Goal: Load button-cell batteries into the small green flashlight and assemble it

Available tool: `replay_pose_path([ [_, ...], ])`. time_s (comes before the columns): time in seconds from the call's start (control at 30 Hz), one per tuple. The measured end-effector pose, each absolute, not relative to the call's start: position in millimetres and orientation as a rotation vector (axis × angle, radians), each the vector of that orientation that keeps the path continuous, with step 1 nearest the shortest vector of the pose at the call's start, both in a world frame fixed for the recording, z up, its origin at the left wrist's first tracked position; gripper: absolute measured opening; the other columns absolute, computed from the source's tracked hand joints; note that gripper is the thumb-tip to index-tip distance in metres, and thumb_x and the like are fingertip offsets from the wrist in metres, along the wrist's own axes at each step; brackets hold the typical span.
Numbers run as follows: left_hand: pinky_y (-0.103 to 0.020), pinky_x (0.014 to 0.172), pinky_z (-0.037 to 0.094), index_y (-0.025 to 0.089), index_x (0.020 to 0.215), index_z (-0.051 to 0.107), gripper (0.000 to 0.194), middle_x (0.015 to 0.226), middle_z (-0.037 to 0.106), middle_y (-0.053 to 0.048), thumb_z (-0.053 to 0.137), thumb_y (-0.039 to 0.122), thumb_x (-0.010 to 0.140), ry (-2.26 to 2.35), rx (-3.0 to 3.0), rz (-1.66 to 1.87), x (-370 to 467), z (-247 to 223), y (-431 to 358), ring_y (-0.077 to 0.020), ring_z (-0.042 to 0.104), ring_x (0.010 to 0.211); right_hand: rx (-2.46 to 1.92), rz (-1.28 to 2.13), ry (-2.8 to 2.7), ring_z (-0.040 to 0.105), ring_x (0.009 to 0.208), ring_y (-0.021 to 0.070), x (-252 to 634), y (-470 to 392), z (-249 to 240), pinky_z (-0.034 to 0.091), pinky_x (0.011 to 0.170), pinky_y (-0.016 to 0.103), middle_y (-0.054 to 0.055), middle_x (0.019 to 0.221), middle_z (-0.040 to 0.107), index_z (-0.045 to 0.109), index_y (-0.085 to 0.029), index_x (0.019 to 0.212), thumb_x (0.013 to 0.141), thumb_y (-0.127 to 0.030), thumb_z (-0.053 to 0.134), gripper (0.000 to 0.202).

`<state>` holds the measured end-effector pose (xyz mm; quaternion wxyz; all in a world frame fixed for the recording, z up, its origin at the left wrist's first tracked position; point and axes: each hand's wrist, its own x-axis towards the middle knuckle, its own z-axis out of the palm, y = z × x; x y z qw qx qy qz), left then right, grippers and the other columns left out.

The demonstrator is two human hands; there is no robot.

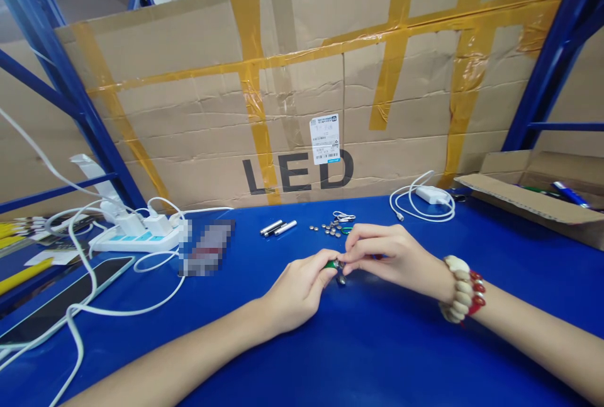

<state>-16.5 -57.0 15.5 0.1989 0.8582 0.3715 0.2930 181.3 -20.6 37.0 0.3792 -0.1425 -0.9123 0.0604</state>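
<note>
Between the thumb and fingers of my left hand [297,287] is a small green metallic tube [331,264], its end facing right. My right hand [384,253], with a beaded bracelet on the wrist, is pinched at that end, on a tiny silvery piece [340,263] that I cannot make out clearly. Just below the fingertips a small dark metal part [341,280] shows against the blue surface. Beyond my hands lie several button cells [330,229], some partly behind my right fingers. A bit of green [346,229] also peeks out there.
Silver metal tubes [278,228] and a white-silver loop [344,216] lie farther back on the blue table [302,363]. A coiled white cable [425,202] is at back right, near an open carton [528,196]. Leftward are a power strip [136,240] and a phone [70,297].
</note>
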Motion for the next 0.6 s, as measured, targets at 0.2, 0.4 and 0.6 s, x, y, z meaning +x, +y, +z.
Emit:
replay_pose_path([
  [0.2,-0.020,0.064,0.040,0.019,0.105,0.050,0.024,0.075,0.059,0.000,0.032,0.017,0.089,1.053,2.459,0.758,-16.4,17.8,-60.2,-0.0121,0.054,0.067,-0.424,0.427,-2.327,0.058,0.067,0.0106,179.6,-17.4,32.3,0.046,0.058,0.020,0.004,0.075,0.061,0.067,-0.017,0.069,0.082,-0.030,0.056,0.020],
  [0.4,-0.020,0.067,0.041,0.020,0.099,0.051,0.022,0.080,0.061,0.000,0.032,0.017,0.090,1.041,2.531,0.761,-16.7,14.2,-55.7,-0.0123,0.056,0.071,-0.433,0.529,-2.319,0.058,0.067,0.0103,178.5,-15.6,29.4,0.045,0.060,0.020,0.003,0.073,0.062,0.064,-0.017,0.066,0.080,-0.031,0.059,0.020],
  [0.6,-0.023,0.074,0.042,0.021,0.098,0.051,0.021,0.091,0.063,-0.001,0.032,0.021,0.091,1.113,2.553,0.755,-15.1,15.0,-55.7,-0.0144,0.059,0.083,-0.522,0.599,-2.297,0.057,0.066,0.0115,175.5,-14.6,29.1,0.045,0.060,0.022,0.003,0.070,0.062,0.063,-0.016,0.063,0.076,-0.034,0.063,0.022],
])
